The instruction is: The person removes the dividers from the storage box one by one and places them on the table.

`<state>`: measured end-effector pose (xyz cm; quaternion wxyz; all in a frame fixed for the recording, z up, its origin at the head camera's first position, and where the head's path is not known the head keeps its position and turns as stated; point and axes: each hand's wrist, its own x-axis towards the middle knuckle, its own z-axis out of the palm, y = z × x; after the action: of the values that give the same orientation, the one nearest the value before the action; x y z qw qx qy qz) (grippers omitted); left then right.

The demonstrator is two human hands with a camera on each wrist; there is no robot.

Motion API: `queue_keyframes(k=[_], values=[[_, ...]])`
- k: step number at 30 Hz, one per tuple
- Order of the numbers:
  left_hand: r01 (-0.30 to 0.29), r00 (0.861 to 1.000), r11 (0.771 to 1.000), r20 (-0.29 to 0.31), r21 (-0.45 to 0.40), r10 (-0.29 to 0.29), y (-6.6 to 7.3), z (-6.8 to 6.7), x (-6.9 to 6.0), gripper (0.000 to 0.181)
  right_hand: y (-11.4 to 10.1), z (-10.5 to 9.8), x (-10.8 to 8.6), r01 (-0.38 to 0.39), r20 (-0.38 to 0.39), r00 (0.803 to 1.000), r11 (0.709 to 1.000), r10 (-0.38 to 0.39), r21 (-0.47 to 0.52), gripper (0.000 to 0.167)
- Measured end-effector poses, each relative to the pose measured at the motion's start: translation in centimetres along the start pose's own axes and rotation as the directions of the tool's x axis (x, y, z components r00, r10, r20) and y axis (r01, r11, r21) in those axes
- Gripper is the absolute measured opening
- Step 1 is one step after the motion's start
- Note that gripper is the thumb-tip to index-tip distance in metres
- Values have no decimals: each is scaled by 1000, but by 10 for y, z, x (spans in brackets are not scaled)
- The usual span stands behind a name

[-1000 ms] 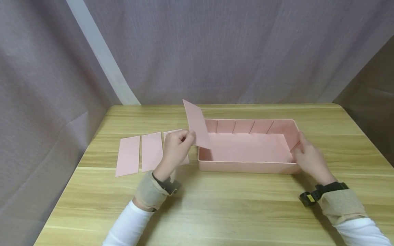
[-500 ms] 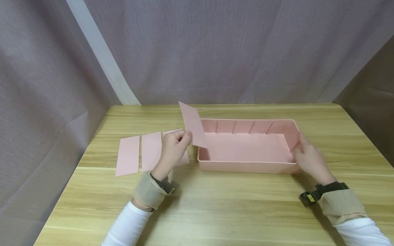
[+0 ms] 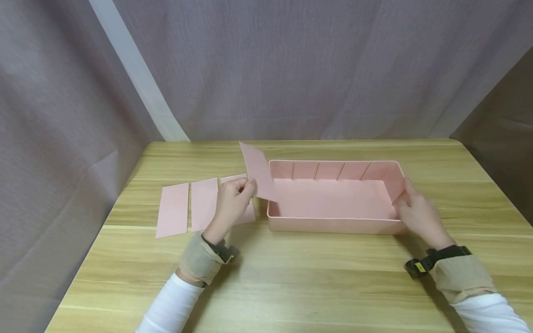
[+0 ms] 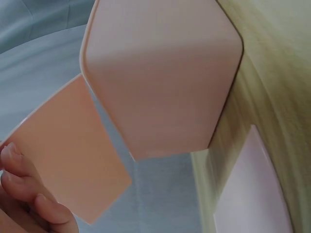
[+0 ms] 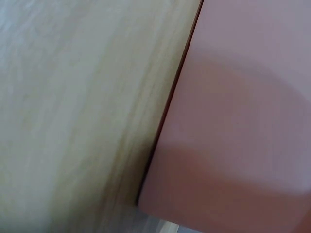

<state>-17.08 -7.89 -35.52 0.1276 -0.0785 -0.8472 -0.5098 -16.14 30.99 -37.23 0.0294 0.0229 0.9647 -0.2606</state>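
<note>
A pink flat panel (image 3: 259, 172), thin and rectangular, is pinched between the thumb and fingers of my left hand (image 3: 234, 199). The panel stands tilted in the air at the left end of a long pink box (image 3: 333, 225), overlapping its left rim in the head view. Grooves line the box's inner back wall. At the box's right end, my right hand (image 3: 420, 216) grips the short wall near the front corner; some of its fingers are hidden. The left wrist view shows the held panel (image 4: 73, 150) close beside the box's end wall (image 4: 160, 97).
More pink panels lie flat on the wooden table: one at the left (image 3: 172, 211), a middle panel (image 3: 203, 203), and one partly under the left hand (image 3: 248, 216). A grey curtain (image 3: 291, 69) hangs behind the table (image 3: 316, 286).
My left hand has shifted slightly left and down with the pink panel, drawing it back from over the box. The right hand and the box stay put.
</note>
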Motion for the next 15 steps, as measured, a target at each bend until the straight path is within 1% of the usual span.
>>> queue_keyframes(k=[7, 15], values=[[62, 997, 998, 37, 15, -63, -6, 0, -2, 39, 0, 0, 0, 6, 1, 1000, 1000, -6, 8, 61], [85, 996, 996, 29, 26, -86, -10, -1, -4, 39, 0, 0, -1, -4, 2, 1000, 1000, 4, 9, 60]])
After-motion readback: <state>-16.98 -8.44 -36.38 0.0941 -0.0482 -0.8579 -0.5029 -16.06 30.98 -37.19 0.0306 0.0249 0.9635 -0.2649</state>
